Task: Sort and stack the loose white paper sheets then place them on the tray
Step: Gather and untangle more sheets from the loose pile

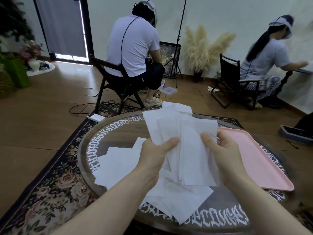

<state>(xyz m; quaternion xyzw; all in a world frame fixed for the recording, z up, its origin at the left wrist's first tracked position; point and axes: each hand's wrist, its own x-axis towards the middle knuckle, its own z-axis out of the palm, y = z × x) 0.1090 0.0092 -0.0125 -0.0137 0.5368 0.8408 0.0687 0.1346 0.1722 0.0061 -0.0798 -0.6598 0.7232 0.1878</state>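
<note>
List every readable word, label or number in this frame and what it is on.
Round table rim: white ornamental lettering, too stylised to read.
Framed picture by the wall: small coloured patches, too blurred to read.
Held paper sheets, pink tray: no text.
Nothing else carries legible text.

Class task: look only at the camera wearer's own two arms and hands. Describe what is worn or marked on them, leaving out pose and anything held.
Both forearms are bare right to the bottom edge of the picture, so no sleeve shows. The left hand and right hand wear no gloves, and no rings, watch, bracelets, cables or markings are visible. The thumbnails look short and unpainted.
</note>
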